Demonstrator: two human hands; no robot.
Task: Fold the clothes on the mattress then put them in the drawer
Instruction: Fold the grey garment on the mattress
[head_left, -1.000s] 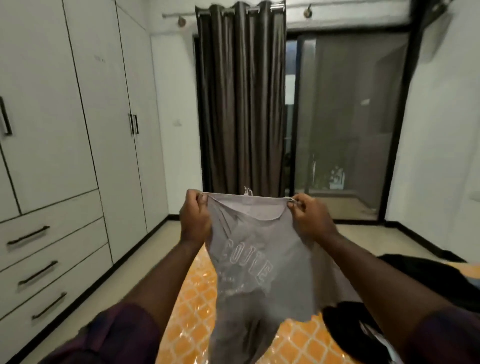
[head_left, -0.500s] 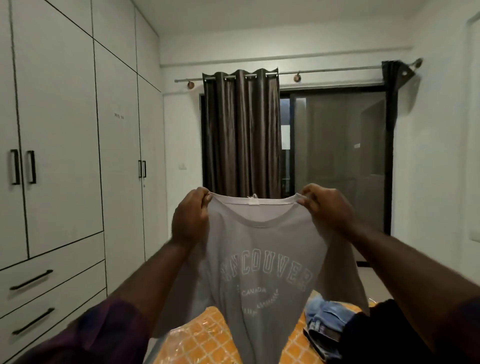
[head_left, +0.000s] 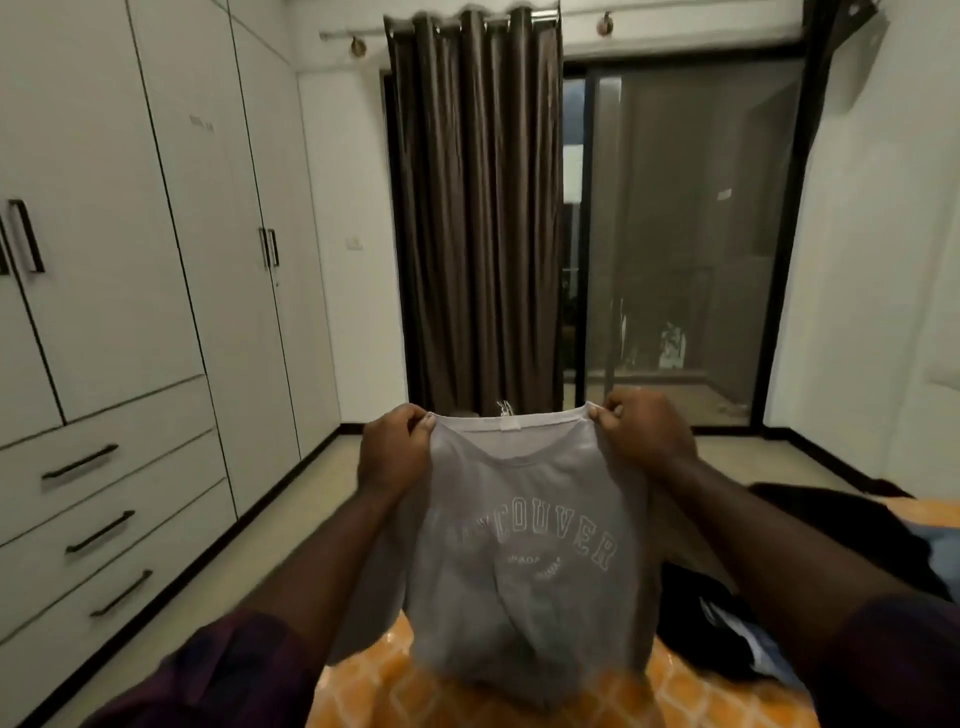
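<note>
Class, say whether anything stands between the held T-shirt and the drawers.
Nothing visible: only floor lies between the T-shirt and the drawers at left. All three drawers are shut, though.

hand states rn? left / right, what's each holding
Left hand: closed, pinching the grey T-shirt at one end of its neckline.
Right hand: closed, pinching the same T-shirt at the other end of the neckline.

Left hand (head_left: 396, 448) and right hand (head_left: 640, 435) pinch a grey T-shirt (head_left: 524, 561) by its shoulders, hanging above the orange mattress (head_left: 374, 691).
</note>
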